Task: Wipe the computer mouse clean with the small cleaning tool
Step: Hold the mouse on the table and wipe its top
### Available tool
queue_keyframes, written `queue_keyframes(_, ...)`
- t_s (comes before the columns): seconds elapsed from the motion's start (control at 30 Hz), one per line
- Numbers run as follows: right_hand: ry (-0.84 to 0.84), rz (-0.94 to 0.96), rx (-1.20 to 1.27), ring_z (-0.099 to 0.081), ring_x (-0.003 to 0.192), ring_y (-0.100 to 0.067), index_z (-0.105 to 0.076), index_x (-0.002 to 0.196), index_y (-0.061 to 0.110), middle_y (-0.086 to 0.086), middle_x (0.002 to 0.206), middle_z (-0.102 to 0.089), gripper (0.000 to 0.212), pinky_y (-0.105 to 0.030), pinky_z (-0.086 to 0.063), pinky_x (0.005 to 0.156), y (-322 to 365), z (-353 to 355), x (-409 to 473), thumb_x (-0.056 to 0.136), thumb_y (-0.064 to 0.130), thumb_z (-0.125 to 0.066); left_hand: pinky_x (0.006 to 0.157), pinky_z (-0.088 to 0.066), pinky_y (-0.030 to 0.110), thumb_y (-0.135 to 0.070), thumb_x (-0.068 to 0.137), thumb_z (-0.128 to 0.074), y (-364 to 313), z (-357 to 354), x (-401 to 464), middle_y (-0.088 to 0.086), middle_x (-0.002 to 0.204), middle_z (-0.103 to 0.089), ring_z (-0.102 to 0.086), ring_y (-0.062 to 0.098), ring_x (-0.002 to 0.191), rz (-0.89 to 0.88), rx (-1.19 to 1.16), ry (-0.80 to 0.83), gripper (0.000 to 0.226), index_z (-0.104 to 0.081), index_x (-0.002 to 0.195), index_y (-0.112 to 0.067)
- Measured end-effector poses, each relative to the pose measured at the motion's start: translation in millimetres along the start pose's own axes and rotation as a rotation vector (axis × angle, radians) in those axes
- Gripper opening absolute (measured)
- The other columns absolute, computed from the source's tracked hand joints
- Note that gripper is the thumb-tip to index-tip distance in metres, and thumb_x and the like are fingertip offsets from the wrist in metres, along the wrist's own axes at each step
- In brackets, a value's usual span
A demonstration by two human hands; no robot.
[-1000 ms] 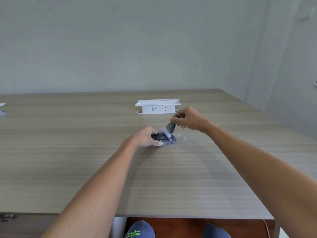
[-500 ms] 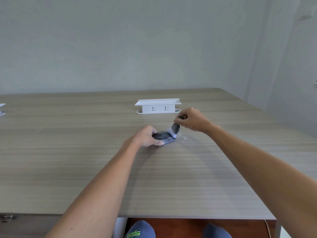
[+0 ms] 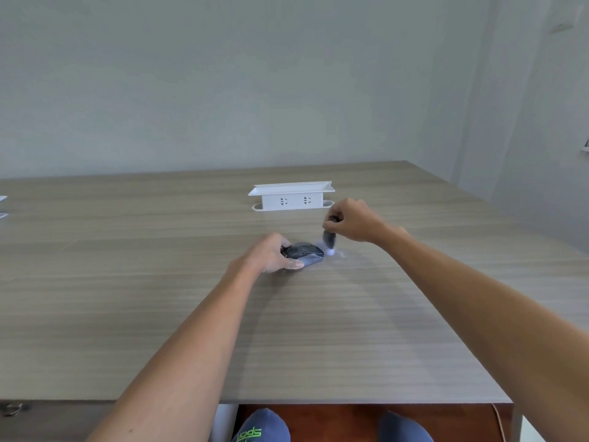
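A dark grey computer mouse (image 3: pixel 306 252) lies on the wooden table (image 3: pixel 159 298), a little past its middle. My left hand (image 3: pixel 268 254) grips the mouse's left end and holds it down. My right hand (image 3: pixel 352 220) pinches a small dark cleaning tool (image 3: pixel 329 239) with a pale tip. The tool stands nearly upright, its tip at the mouse's right end, close to the table surface. The tool is blurred by motion.
A white pop-up socket box (image 3: pixel 290 197) stands on the table just behind my right hand. A white object (image 3: pixel 2 206) shows at the table's left edge. Below the near table edge are my two blue slippers (image 3: pixel 261 425) on a red-brown floor.
My right hand has drawn the tool to the right, from the top of the mouse to its right end, and tilted it more upright. My left hand has kept its hold.
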State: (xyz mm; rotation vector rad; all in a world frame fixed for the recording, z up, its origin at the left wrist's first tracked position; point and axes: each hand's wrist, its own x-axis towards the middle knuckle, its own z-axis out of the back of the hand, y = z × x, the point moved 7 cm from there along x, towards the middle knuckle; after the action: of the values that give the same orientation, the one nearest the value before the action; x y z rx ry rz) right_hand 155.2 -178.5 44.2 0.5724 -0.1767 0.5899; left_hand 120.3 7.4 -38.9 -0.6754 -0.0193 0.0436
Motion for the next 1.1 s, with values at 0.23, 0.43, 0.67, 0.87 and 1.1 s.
queue_keyframes(0.23, 0.027, 0.069, -0.085, -0.051, 0.063, -0.011, -0.074, 0.081, 0.007, 0.012, 0.060, -0.053, 0.014, -0.020, -0.039, 0.058, 7, 0, -2, 0.086, 0.015, -0.064, 0.070, -0.039, 0.031, -0.033, 0.071, -0.084, 1, -1, 0, 0.016, 0.097, -0.077, -0.057, 0.020, 0.071, 0.001, 0.002, -0.006, 0.031, -0.076, 0.093, -0.011)
queue_keyframes(0.43, 0.014, 0.047, -0.002, -0.053, 0.057, -0.005, -0.077, 0.083, 0.010, 0.006, 0.061, -0.058, 0.014, -0.009, -0.039, 0.054, 2, -5, 3, 0.084, 0.020, -0.067, 0.068, -0.037, 0.029, -0.035, 0.073, -0.082, 1, 1, 0, 0.015, 0.092, -0.076, -0.054, 0.019, 0.069, -0.008, 0.018, -0.004, 0.029, -0.075, 0.091, -0.013)
queue_keyframes(0.67, -0.034, 0.041, 0.051, -0.051, 0.054, -0.004, -0.076, 0.080, 0.013, 0.010, 0.057, -0.056, 0.012, -0.012, -0.038, 0.052, 6, -2, 10, 0.083, 0.022, -0.069, 0.068, -0.037, 0.029, -0.030, 0.082, -0.076, -4, 2, -1, -0.002, 0.080, -0.065, -0.053, 0.018, 0.072, -0.068, 0.078, 0.026, 0.020, -0.073, 0.095, -0.016)
queue_keyframes(0.87, 0.001, 0.040, 0.021, -0.050, 0.058, -0.010, -0.076, 0.080, 0.009, 0.005, 0.062, -0.058, 0.014, -0.023, -0.039, 0.057, 3, -6, 17, 0.084, 0.018, -0.067, 0.060, -0.032, 0.031, -0.029, 0.086, -0.071, -12, 5, -4, -0.004, 0.065, -0.049, -0.044, 0.018, 0.062, -0.120, 0.224, 0.027, 0.016, -0.062, 0.077, -0.019)
queue_keyframes(1.1, 0.042, 0.064, -0.041, -0.050, 0.054, -0.002, -0.075, 0.079, 0.008, 0.009, 0.060, -0.055, 0.012, -0.016, -0.036, 0.053, 3, -8, 19, 0.085, 0.012, -0.065, 0.058, -0.032, 0.031, -0.029, 0.088, -0.068, -16, 5, -5, -0.005, 0.068, -0.049, -0.047, 0.024, 0.070, -0.160, 0.308, 0.022, 0.018, -0.055, 0.084, -0.017)
